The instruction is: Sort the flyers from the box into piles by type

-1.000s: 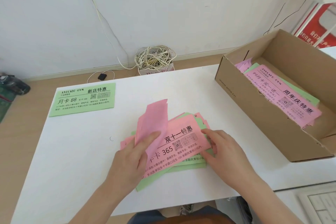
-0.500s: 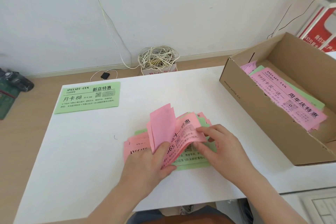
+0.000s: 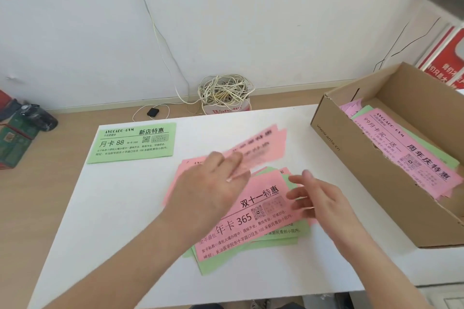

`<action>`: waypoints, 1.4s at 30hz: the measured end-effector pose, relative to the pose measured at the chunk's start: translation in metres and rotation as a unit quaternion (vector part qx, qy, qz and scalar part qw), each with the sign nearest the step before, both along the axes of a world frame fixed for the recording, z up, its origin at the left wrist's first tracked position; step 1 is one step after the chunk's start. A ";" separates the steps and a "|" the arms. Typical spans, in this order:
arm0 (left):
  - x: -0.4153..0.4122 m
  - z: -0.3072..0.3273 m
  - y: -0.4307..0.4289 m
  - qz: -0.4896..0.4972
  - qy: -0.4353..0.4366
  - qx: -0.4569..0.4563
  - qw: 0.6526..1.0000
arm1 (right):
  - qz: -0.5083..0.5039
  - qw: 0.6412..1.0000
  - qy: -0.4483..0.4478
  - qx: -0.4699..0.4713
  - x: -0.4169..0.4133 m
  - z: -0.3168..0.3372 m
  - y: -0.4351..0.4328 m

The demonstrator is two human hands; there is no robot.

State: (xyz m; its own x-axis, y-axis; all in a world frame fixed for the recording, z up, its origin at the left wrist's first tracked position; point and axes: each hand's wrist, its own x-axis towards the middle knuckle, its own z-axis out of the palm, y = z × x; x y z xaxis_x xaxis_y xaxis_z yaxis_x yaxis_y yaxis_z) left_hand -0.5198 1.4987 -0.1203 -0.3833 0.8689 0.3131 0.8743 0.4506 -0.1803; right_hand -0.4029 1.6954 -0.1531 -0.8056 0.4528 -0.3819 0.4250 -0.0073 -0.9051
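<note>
Your left grip (image 3: 208, 190), at the frame's centre, pinches blurred pink flyers (image 3: 261, 145) that fan toward the upper right. Your right grip (image 3: 316, 198) hovers with fingers spread and relaxed, holding nothing, over the mixed pink and green pile (image 3: 251, 231) on the table (image 3: 113, 208). One green flyer (image 3: 133, 143) lies alone at upper left. More flyers sit in the box (image 3: 371, 170) at right.

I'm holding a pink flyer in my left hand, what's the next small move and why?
Probably lay the pink flyer on the bare table right of the lone green flyer, starting a separate pink pile: your left hand holds it above that spot, and the mixed pile is unsorted.
</note>
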 end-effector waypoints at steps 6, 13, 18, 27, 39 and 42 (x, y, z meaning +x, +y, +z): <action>0.039 -0.076 0.002 -0.058 -0.143 -0.178 0.972 | 0.065 0.994 -0.086 -0.026 -0.017 -0.001 0.009; 0.036 -0.058 -0.018 -0.011 -0.318 0.042 0.947 | 0.059 0.987 -0.078 0.124 -0.011 -0.018 0.005; -0.014 -0.061 -0.040 0.222 -0.353 0.067 0.906 | 0.046 0.989 -0.034 0.138 -0.002 -0.020 0.005; -0.022 -0.040 -0.041 0.273 -0.543 0.205 0.767 | 0.063 0.984 0.017 0.167 0.006 -0.008 0.008; -0.078 0.015 -0.012 0.144 -0.511 0.529 0.662 | 0.007 0.956 0.221 0.193 -0.095 0.016 0.012; -0.091 -0.017 -0.006 0.175 -0.560 0.489 0.646 | 0.013 0.967 0.174 0.185 -0.109 -0.011 0.016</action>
